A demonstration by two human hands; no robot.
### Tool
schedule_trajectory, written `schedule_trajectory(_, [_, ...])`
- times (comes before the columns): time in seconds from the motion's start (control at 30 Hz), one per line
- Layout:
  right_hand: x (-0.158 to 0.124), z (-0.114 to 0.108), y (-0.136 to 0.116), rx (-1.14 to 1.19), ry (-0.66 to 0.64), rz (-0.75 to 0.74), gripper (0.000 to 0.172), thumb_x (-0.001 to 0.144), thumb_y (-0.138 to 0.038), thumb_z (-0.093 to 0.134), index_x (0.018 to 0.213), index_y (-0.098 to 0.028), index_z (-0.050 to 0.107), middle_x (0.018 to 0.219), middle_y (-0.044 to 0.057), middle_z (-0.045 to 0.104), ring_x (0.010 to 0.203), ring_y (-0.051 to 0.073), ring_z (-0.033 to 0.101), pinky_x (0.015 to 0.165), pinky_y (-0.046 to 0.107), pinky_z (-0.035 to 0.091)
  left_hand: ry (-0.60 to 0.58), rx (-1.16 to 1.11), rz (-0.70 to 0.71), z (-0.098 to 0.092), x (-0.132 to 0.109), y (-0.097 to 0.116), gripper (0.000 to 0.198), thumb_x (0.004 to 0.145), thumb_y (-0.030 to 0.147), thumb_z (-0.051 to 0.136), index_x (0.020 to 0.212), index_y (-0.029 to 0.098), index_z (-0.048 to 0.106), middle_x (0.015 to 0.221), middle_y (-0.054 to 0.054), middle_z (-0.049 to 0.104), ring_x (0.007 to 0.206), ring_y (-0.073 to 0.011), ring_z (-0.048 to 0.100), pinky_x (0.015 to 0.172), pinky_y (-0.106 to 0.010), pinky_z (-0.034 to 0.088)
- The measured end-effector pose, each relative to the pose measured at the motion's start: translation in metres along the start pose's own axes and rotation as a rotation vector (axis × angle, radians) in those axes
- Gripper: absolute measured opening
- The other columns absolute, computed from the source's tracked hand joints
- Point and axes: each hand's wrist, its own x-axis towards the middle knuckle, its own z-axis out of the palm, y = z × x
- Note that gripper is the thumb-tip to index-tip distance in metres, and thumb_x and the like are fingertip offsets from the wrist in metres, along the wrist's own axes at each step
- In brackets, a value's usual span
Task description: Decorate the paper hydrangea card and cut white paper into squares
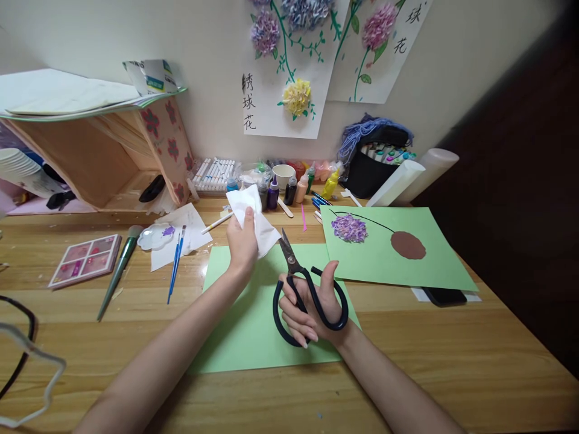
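Note:
My left hand (243,240) grips a folded white tissue (263,228), thumb pressed on its face. In my right hand (319,301) are scissors (292,260) with large black handles; the fingers pass through the loops and the thumb sticks up. The blades point up and left, close to the tissue's lower right corner, and look nearly closed. Beneath both hands lies a plain green sheet (235,337). Overlapping it on the right is a second green sheet (384,271), which bears a purple petal flower (350,229), a brown circle (408,245) and a thin dark curved line.
On the left are a makeup palette (85,260), a large brush (118,274), thin blue brushes (176,265) and a small dish (155,236). Paint bottles (272,194) and white markers (215,175) line the wall. A phone (446,296) pokes from under the right sheet.

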Motion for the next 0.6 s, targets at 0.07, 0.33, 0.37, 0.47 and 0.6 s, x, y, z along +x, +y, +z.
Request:
schedule_trajectory(0.07, [0.000,-0.001,0.000,-0.011,0.010,-0.007,0.088,0.054,-0.085,-0.005,0.071,-0.016,0.048,0.037,-0.007,0.040,0.023,0.005,0.036,0.029,0.018,0.042,0.015,0.011,0.020,0.000,0.001,-0.001,0.033,0.079,0.046,0.056,0.086,0.014,0.059,0.082,-0.006,0.065,0.071,-0.0157,0.059,0.066,-0.027,0.049])
schedule_trajectory(0.33, [0.003,-0.012,0.004,0.015,-0.069,-0.025,0.077,0.066,-0.081,0.008,0.071,-0.016,0.049,0.034,-0.009,0.039,0.019,0.004,0.028,0.021,0.014,0.033,0.077,0.062,0.080,-0.009,0.016,-0.004,0.037,0.078,0.047,0.057,0.092,0.013,0.059,0.093,-0.010,0.065,0.085,-0.0205,0.061,0.075,-0.032,0.049])
schedule_trajectory(0.37, [0.003,-0.012,0.004,0.016,-0.078,-0.022,0.077,0.066,-0.081,0.007,0.072,-0.016,0.049,0.035,-0.009,0.039,0.019,0.004,0.028,0.021,0.014,0.033,0.074,0.065,0.085,-0.009,0.017,-0.003,0.036,0.078,0.046,0.057,0.092,0.013,0.059,0.094,-0.010,0.065,0.085,-0.0206,0.061,0.076,-0.032,0.049])
schedule_trajectory(0.47, [0.001,-0.008,0.002,-0.011,-0.054,0.000,0.083,0.061,-0.083,0.000,0.073,-0.016,0.049,0.036,-0.008,0.040,0.021,0.005,0.032,0.025,0.016,0.037,0.035,0.053,0.079,-0.008,0.015,-0.001,0.033,0.080,0.044,0.056,0.092,0.013,0.059,0.094,-0.010,0.066,0.084,-0.0200,0.062,0.073,-0.031,0.049])
schedule_trajectory(0.6, [-0.002,-0.001,-0.003,-0.061,0.003,0.055,0.090,0.054,-0.084,-0.007,0.073,-0.017,0.048,0.039,-0.006,0.042,0.025,0.006,0.037,0.031,0.021,0.043,-0.031,0.062,0.082,-0.004,0.008,0.002,0.029,0.081,0.039,0.056,0.092,0.013,0.061,0.093,-0.008,0.067,0.083,-0.0196,0.062,0.073,-0.030,0.049])
